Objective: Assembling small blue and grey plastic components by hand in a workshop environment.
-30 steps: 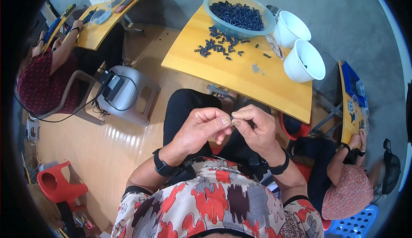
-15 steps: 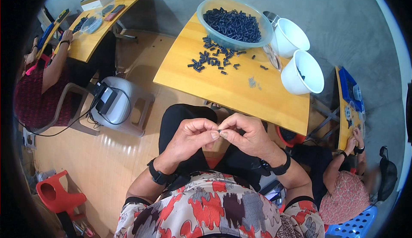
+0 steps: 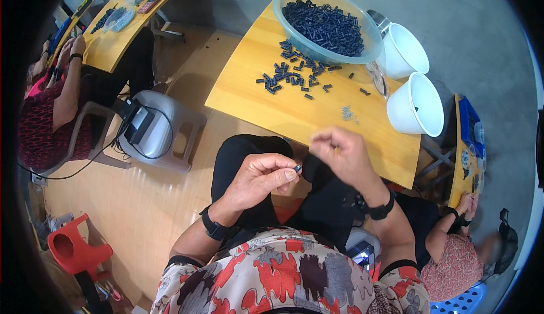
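Over the person's lap, just short of the counter: one left hand, its thumb and forefinger closing narrowly on one small dark piece, which is sticking out at the fingertips. Beside it, to the right: one right hand, showing blurred, fingers curling in, apart from the piece; whether it is holding anything, one cannot tell.

On the counter, upper part: one translucent blue bowl, holding a large heap of dark pieces. Below the bowl: a loose scatter of similar pieces, some touching, a few lying singly toward the right. Nearer the front edge: one small cluster of pale bits.

At the counter's right side: two white buckets, the nearer one showing a little something dark inside, the farther one showing no contents from this angle.

State of progress, by judgement: one piece is being handled; the heap and scatter are apparently waiting, making up by far the larger share. Little is showing as finished, the nearer bucket perhaps holding some; its depth is hiding the full count.
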`<act>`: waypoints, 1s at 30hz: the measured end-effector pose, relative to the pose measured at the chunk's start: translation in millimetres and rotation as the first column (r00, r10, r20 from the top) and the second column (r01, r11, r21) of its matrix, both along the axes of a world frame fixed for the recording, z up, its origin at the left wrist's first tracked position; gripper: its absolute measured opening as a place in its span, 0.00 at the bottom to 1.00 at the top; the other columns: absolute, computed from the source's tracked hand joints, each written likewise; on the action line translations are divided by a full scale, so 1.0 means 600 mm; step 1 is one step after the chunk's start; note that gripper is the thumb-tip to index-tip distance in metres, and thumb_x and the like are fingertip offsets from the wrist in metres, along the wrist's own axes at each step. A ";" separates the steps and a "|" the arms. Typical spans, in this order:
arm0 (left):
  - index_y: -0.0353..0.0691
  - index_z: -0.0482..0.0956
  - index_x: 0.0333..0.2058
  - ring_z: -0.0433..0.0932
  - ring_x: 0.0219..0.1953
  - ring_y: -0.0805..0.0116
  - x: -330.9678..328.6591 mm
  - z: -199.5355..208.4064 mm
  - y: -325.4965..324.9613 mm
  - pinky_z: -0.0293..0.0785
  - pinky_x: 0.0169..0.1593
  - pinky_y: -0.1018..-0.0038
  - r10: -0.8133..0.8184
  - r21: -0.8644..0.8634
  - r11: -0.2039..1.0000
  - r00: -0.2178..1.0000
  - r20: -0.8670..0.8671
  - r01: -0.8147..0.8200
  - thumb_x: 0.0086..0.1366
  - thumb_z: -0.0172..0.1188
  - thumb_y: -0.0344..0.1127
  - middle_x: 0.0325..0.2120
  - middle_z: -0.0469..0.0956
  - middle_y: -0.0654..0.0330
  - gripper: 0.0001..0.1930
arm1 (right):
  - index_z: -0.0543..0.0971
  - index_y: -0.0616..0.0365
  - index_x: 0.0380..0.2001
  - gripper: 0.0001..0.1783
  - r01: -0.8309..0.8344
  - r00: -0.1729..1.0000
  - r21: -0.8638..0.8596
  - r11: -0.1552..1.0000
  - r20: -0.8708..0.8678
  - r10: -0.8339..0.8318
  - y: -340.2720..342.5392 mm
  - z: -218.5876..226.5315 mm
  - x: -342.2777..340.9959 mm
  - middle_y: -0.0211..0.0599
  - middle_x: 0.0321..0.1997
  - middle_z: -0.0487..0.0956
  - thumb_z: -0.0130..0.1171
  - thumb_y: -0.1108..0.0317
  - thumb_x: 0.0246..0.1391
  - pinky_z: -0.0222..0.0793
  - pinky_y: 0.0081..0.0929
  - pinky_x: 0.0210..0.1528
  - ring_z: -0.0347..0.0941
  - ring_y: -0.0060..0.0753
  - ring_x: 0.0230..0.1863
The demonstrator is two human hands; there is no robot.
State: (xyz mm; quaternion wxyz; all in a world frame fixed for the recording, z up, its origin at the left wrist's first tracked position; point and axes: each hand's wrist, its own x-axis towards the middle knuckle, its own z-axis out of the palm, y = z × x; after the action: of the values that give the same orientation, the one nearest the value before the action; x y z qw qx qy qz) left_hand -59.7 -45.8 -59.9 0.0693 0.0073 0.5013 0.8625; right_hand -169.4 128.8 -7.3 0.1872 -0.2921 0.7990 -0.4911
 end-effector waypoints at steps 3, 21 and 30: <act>0.33 0.78 0.34 0.72 0.23 0.78 0.000 -0.004 -0.002 0.70 0.27 0.81 -0.002 0.033 0.999 1.000 0.003 0.002 0.61 0.56 0.29 0.25 0.76 0.59 0.06 | 0.77 0.64 0.34 0.09 0.113 0.967 0.105 0.988 -0.240 -0.085 -0.015 -0.040 -0.062 0.37 0.29 0.78 0.59 0.70 0.50 0.69 0.22 0.31 0.75 0.24 0.28; 0.34 0.78 0.36 0.71 0.23 0.83 0.027 0.009 -0.019 0.69 0.26 0.84 0.060 0.058 0.996 0.998 0.009 -0.061 0.61 0.58 0.30 0.24 0.77 0.64 0.07 | 0.76 0.63 0.39 0.10 0.217 0.976 -0.171 0.961 0.073 -0.207 -0.043 -0.056 -0.054 0.31 0.27 0.74 0.51 0.77 0.54 0.65 0.16 0.29 0.68 0.17 0.27; 0.35 0.78 0.36 0.72 0.24 0.82 0.045 0.050 0.009 0.70 0.27 0.85 0.040 0.019 0.999 0.996 -0.078 -0.038 0.61 0.58 0.31 0.25 0.77 0.64 0.07 | 0.71 0.63 0.40 0.08 0.135 0.968 -0.516 0.846 0.250 -0.002 0.015 0.010 0.068 0.27 0.30 0.71 0.50 0.74 0.58 0.63 0.12 0.31 0.64 0.14 0.26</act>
State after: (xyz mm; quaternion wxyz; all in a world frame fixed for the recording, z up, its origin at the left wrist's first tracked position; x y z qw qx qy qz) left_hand -32.5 -40.2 -30.0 0.0329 0.0318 0.4959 0.8672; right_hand -128.7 137.7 -1.5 0.1768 -0.2422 0.6141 -0.7301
